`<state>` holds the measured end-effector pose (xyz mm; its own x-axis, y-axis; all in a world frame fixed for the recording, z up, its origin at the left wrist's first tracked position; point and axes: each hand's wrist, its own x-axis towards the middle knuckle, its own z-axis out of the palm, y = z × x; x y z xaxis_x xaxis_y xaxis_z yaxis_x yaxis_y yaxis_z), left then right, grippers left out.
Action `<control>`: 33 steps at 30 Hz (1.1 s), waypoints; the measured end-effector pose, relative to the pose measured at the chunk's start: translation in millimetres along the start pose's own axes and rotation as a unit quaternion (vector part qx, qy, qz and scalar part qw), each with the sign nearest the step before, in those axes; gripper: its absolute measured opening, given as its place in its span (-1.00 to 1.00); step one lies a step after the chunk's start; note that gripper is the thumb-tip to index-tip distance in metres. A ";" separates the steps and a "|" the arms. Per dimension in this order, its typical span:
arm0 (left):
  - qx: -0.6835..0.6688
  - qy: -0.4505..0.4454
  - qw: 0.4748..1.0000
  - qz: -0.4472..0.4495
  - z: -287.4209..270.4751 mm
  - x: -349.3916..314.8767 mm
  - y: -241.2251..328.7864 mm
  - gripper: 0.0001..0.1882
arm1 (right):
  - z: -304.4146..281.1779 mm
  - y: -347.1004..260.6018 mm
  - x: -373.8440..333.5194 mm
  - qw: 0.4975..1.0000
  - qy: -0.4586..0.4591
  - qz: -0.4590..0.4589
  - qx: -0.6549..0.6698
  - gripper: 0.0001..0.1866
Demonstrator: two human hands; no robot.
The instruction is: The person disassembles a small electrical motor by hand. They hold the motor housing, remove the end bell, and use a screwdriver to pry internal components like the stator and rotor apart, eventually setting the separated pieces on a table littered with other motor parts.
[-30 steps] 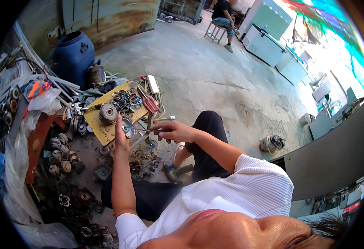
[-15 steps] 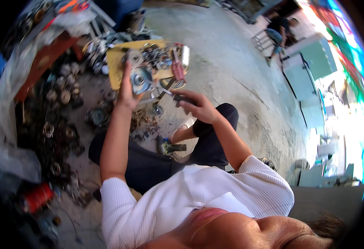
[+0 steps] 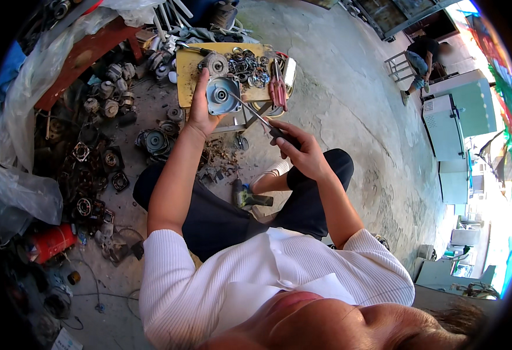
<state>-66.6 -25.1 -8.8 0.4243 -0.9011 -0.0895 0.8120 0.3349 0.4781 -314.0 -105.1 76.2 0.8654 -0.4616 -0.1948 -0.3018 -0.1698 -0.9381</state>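
My left hand [image 3: 200, 114] is closed round the side of a square grey metal motor end cover [image 3: 215, 105], whose round hollow faces up. In my right hand [image 3: 304, 156] is a screwdriver [image 3: 278, 134] with a dark handle. Its long shaft slants across the cover, the tip close to the central bore; contact cannot be made out. Just beyond stands a yellow-topped stool [image 3: 187, 84]. On it lie another round metal motor cover [image 3: 214, 62], a pile of small metal rings [image 3: 245, 69] and red-handled pliers [image 3: 278, 92].
A green and black power drill [image 3: 248, 197] lies on the floor between my legs. Greasy motor parts [image 3: 84, 205] are heaped at left, near a red can [image 3: 53, 242] and plastic sheeting [image 3: 19, 189]. A person [image 3: 422, 55] bends at far right, by a pale green cabinet [image 3: 443, 125].
The whole view has shifted, so the stool and hands appear further right. The motor cover has turned to show its hollow more squarely, and the screwdriver tip has moved from its edge toward the centre.
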 end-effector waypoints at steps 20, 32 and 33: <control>0.149 0.036 0.984 0.086 -16.6 7.3 -17.3 -0.31 | 12.7 -24.4 2.0 0.992 0.005 -0.010 -0.125 -0.57; 0.126 0.014 0.988 0.087 -12.9 5.0 -20.8 -0.30 | 49.5 -2.5 -0.7 0.950 0.094 -0.134 -0.265 -0.55; 0.125 0.011 0.988 0.086 -13.8 7.1 -21.7 -0.31 | 49.6 3.2 1.0 0.950 0.103 -0.152 -0.254 -0.55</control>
<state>-75.6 -34.9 -31.9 0.5579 -0.8299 -0.0067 0.6039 0.4004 0.6891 -294.3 -62.9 58.8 0.8626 -0.4757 0.1719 -0.2498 -0.6962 -0.6730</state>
